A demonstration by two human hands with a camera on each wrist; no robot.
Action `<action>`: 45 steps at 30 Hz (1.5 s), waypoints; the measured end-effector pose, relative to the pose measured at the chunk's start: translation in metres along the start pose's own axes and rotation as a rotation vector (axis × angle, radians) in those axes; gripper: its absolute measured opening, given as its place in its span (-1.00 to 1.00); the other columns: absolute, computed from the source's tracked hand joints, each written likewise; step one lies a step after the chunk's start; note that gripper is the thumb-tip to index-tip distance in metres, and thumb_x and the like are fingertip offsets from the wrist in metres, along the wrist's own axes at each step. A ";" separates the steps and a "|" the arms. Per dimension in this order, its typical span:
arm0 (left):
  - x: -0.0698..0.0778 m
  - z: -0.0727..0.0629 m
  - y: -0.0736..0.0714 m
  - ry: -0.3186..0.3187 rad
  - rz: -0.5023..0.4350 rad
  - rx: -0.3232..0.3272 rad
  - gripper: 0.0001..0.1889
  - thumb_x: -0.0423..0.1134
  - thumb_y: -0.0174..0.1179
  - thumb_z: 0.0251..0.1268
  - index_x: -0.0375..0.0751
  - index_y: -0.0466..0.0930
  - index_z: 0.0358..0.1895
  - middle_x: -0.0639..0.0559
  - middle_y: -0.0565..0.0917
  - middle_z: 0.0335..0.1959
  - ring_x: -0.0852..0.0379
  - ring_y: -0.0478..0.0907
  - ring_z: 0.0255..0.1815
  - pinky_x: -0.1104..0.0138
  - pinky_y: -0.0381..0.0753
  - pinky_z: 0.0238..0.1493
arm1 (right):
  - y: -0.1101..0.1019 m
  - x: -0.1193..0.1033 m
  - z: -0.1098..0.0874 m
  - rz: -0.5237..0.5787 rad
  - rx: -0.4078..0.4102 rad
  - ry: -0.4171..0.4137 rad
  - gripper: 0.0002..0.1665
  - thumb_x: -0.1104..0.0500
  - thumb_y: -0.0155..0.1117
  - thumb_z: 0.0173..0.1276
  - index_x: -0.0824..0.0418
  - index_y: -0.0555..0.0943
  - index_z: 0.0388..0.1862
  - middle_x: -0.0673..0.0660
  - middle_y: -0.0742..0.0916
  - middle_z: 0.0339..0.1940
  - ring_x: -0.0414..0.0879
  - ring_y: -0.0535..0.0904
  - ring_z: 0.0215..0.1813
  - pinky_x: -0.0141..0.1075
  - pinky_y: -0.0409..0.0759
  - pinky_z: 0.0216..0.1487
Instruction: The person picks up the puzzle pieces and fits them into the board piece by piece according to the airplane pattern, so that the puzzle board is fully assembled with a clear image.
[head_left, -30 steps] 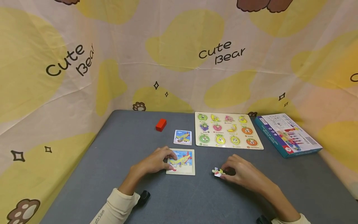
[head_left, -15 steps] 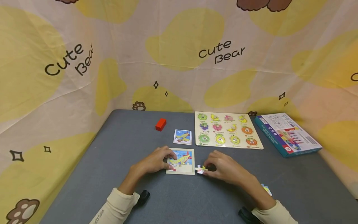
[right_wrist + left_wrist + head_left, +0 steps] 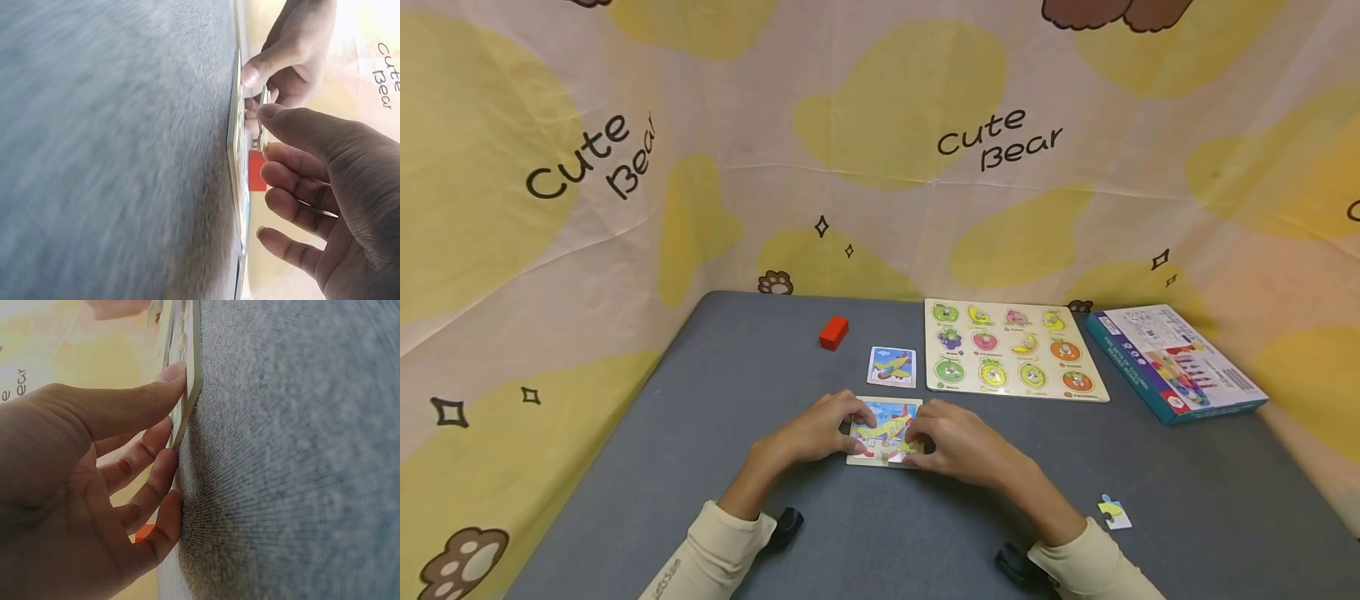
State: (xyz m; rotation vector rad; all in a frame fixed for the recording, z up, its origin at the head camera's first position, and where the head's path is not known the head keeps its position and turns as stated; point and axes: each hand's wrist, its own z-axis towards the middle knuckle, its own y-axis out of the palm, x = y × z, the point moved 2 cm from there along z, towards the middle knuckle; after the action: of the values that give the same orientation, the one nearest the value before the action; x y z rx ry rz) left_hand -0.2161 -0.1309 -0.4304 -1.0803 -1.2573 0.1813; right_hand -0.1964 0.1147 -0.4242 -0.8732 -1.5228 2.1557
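Observation:
A small jigsaw puzzle (image 3: 867, 461) with a yellow airplane picture lies in its pale frame on the grey table. My left hand (image 3: 823, 429) grips its left side, thumb at the lower corner and fingertips along the edge. In the left wrist view, the thumb lies over the tray's pale edge (image 3: 197, 362). Between thumb and index finger, my right hand (image 3: 962, 442) pinches a puzzle piece (image 3: 262, 139), held just above the tray's lower right part. Part of that piece is hidden behind the fingers.
Another loose puzzle piece (image 3: 1116, 513) lies to the right, near the right sleeve. Behind the puzzle are an airplane picture card (image 3: 892, 367), a red block (image 3: 833, 332) and a fruit board (image 3: 1015, 387). A teal-edged box (image 3: 1180, 362) sits at the back right.
My right hand has moved left with the pinched piece, from beside the puzzle to over its lower right part. The loose piece by the right sleeve has come into view. My left hand stays put.

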 end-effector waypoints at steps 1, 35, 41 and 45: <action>0.000 0.000 0.000 0.002 0.001 -0.001 -0.72 -0.35 0.50 0.25 -0.14 0.75 0.02 0.01 0.59 -0.02 -0.01 0.47 0.05 0.08 0.43 0.15 | 0.001 -0.001 0.003 0.001 -0.002 -0.001 -0.73 -0.08 0.61 0.29 0.06 0.80 -0.20 -0.11 0.67 -0.30 -0.31 0.48 -0.22 -0.34 0.55 -0.16; -0.003 0.003 0.000 -0.013 0.000 -0.009 -0.73 -0.38 0.50 0.24 -0.14 0.76 0.00 0.03 0.58 -0.08 0.02 0.41 0.01 0.12 0.38 0.11 | 0.014 -0.008 0.023 0.067 -0.063 0.098 -0.82 -0.01 0.59 0.33 0.03 0.85 -0.18 -0.10 0.73 -0.27 -0.24 0.54 -0.22 -0.28 0.54 -0.17; -0.002 0.002 0.000 -0.023 -0.009 -0.019 -0.72 -0.37 0.50 0.24 -0.14 0.76 0.00 0.03 0.58 -0.08 0.02 0.41 0.02 0.11 0.39 0.11 | 0.015 -0.009 0.023 0.113 -0.079 0.125 -0.87 0.06 0.57 0.35 0.04 0.87 -0.17 -0.10 0.74 -0.24 -0.23 0.57 -0.16 -0.26 0.57 -0.11; -0.002 0.003 -0.001 -0.024 -0.004 -0.017 -0.72 -0.37 0.50 0.24 -0.14 0.76 0.00 0.03 0.58 -0.08 0.04 0.41 0.00 0.12 0.39 0.10 | 0.014 -0.009 0.023 0.131 -0.087 0.131 -0.90 0.10 0.56 0.36 0.03 0.88 -0.17 -0.12 0.74 -0.25 -0.23 0.57 -0.16 -0.28 0.55 -0.13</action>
State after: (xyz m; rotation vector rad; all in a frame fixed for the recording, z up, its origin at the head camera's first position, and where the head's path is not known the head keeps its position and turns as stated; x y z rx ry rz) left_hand -0.2191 -0.1309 -0.4313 -1.0927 -1.2842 0.1819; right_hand -0.2042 0.0887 -0.4293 -1.1491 -1.5428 2.0876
